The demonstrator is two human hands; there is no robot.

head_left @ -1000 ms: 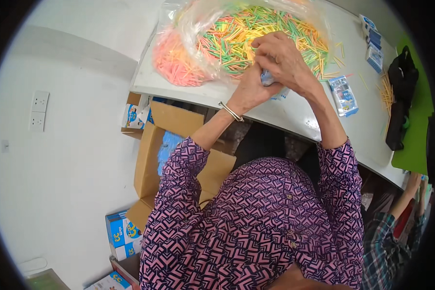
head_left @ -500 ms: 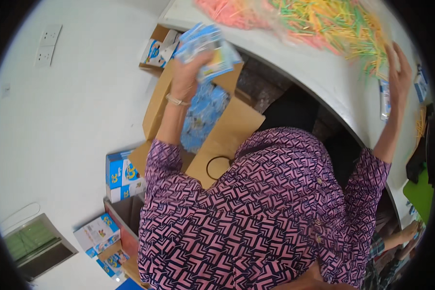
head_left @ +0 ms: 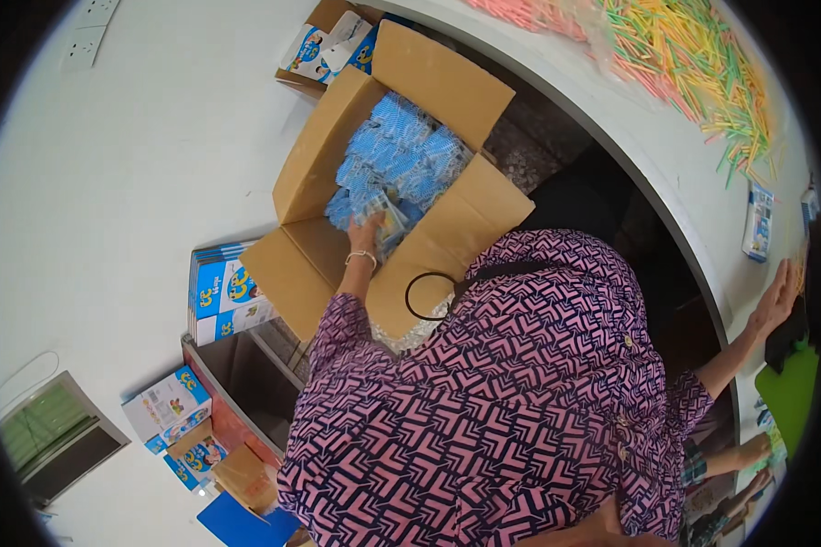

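Observation:
My left hand (head_left: 363, 235) reaches down into an open cardboard box (head_left: 438, 77). Its fingers are closed on a few thin blue-and-clear packets (head_left: 390, 224), partly hidden behind the hand. Around them lies a heap of similar blue packets (head_left: 397, 146), filling the bottom of the box. Over by the right end of the white table, my right hand (head_left: 775, 301) is stretched out, holding nothing. Its nearest neighbours are a long blue-and-white packet (head_left: 759, 221) on the table and some dark and green things at the rim.
Pink, yellow and green thin sticks (head_left: 693, 64) are heaped on the white table (head_left: 602, 100). Folded blue-and-white cartons (head_left: 223, 290) lean on the wall. A small carton box (head_left: 324, 50) stands behind the large one. A co-worker's hand (head_left: 753, 449) shows at lower right.
My left hand has carried its packets from above the box down inside it. My right hand has drawn back from beside the sticks toward the table's right end.

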